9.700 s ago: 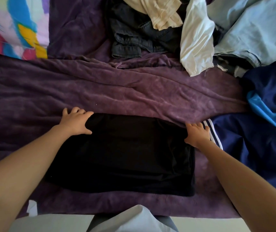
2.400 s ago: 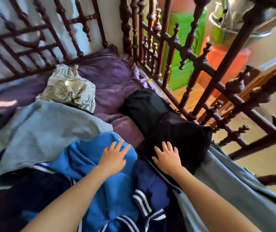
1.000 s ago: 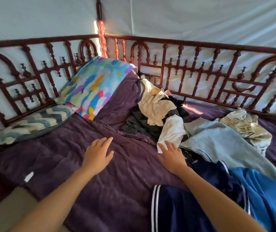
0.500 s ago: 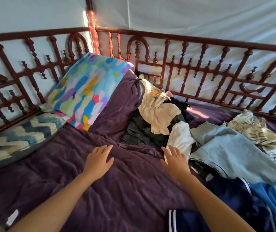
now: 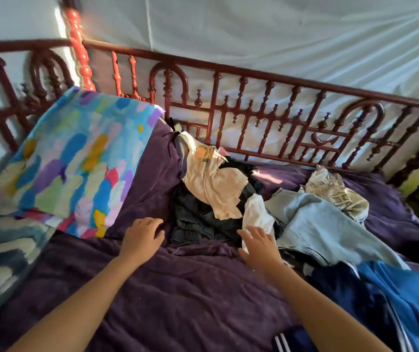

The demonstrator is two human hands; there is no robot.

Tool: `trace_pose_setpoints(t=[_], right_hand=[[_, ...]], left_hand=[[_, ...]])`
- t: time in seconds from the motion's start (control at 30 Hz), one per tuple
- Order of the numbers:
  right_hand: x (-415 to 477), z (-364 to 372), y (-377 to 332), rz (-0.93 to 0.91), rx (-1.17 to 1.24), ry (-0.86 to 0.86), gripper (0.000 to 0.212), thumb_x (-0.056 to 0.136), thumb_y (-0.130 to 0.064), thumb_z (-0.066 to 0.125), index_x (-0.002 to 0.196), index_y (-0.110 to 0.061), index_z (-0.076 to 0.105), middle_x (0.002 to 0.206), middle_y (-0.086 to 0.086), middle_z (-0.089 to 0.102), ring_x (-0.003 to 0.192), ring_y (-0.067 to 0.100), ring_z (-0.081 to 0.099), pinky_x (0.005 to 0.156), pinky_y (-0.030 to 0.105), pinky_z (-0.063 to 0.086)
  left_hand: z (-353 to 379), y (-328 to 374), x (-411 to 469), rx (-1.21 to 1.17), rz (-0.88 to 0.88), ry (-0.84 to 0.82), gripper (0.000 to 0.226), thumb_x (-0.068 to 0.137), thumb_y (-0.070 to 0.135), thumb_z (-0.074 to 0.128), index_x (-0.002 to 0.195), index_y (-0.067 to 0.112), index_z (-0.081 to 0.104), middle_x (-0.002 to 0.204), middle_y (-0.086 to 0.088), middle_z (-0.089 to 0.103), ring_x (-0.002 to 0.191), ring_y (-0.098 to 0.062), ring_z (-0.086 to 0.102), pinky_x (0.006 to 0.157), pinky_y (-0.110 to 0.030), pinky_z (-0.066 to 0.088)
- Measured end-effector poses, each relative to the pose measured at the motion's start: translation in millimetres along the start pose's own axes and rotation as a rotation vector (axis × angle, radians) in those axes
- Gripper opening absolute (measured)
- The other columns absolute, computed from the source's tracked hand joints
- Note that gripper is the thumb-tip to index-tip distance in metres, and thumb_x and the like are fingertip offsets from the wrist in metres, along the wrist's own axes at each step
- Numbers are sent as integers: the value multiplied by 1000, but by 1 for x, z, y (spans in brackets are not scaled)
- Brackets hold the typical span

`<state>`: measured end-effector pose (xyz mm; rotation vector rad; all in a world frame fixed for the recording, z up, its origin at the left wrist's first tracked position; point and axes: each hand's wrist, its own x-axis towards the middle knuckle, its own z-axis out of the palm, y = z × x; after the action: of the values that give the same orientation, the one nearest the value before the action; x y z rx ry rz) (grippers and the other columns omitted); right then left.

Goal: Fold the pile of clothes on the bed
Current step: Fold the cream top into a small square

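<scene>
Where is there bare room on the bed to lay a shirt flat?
The purple blanket between the colorful pillow and the blue jacket is bare. Farther back, the clothes pile crowds it toward the railing.

The blanket (image 5: 190,301) before you is deep purple all over. At your far left a pillow (image 5: 76,161) carries brush-like dabs of blue, purple, green, yellow, pink and white. The nearer pillow (image 5: 2,252) at the left edge has blue and cream zigzags. The rail (image 5: 254,74) along the far side is dark red-brown, its corner post (image 5: 80,52) bright orange-red, and the sheet (image 5: 279,29) behind it is pale white. In the pile you see a cream shirt (image 5: 213,184) with an orange print, charcoal jeans (image 5: 195,219), a plain white top (image 5: 256,214), a light blue garment (image 5: 317,224), and a cream cloth (image 5: 335,191) printed in grey. Near right, a jacket (image 5: 381,301) is navy and bright blue with thin white stripes.
</scene>
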<state>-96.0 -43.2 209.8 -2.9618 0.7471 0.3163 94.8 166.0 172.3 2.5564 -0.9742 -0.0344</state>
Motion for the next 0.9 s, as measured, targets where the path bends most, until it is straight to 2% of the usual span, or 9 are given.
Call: trace_pose_setpoints(t=[0.07,0.2,0.27,0.33,0.43,0.53,0.67,0.8,0.9], right_hand=[[15,-6,5,33,-11,-2,53,97,-33,41,146,-23,24,151,1,22,140,20,16,111,37,19],[59,1,14,43,-26,-11,51,97,-34,41,144,-22,26,149,2,25,139,21,19,110,37,21],[89,19,16,44,-15,-56,51,98,-34,40,145,-22,25,150,2,24,140,21,18,110,37,21],[122,40,20,51,14,-89,51,98,-34,40,145,-22,25,150,3,24,140,22,18,110,38,22],[166,69,28,82,74,-136,51,97,-34,42,144,-21,27,148,5,27,138,24,22,108,38,25],[213,95,40,127,114,-166,52,96,-35,44,144,-21,27,148,4,27,137,25,23,108,38,26],[270,134,56,166,172,-132,56,95,-35,47,144,-21,22,148,5,25,136,27,24,106,39,30],[307,167,63,171,208,-93,59,95,-31,48,146,-26,19,150,5,21,137,29,23,104,41,31],[332,188,71,194,247,-26,60,92,-25,52,146,-29,25,150,4,24,134,32,27,105,43,31]], left_hand=[[7,-2,13,-23,27,-18,36,91,24,56,125,12,57,126,-4,57,118,-29,49,91,-39,41],[39,-18,45,-14,117,-31,28,69,18,74,94,6,72,90,-8,69,82,-36,65,61,-42,53],[65,-28,60,11,109,-66,31,62,16,81,90,6,72,86,-8,68,77,-35,65,56,-40,53],[91,-35,75,12,84,-114,33,69,16,78,99,6,70,96,-10,67,88,-37,63,65,-43,52],[127,-36,100,36,17,-217,40,92,27,54,129,14,53,128,-2,53,121,-27,45,91,-38,41],[165,-37,132,46,11,-259,43,97,33,43,138,20,42,138,4,43,129,-19,35,99,-31,35],[218,-47,170,47,28,-247,40,93,26,53,131,13,51,130,-3,52,123,-26,44,94,-38,40],[258,-51,183,-3,96,-188,31,76,13,75,105,7,68,103,-9,66,95,-33,64,69,-44,53],[271,-54,191,-15,131,-97,28,81,26,57,100,9,69,100,-6,67,92,-28,65,65,-39,54]])
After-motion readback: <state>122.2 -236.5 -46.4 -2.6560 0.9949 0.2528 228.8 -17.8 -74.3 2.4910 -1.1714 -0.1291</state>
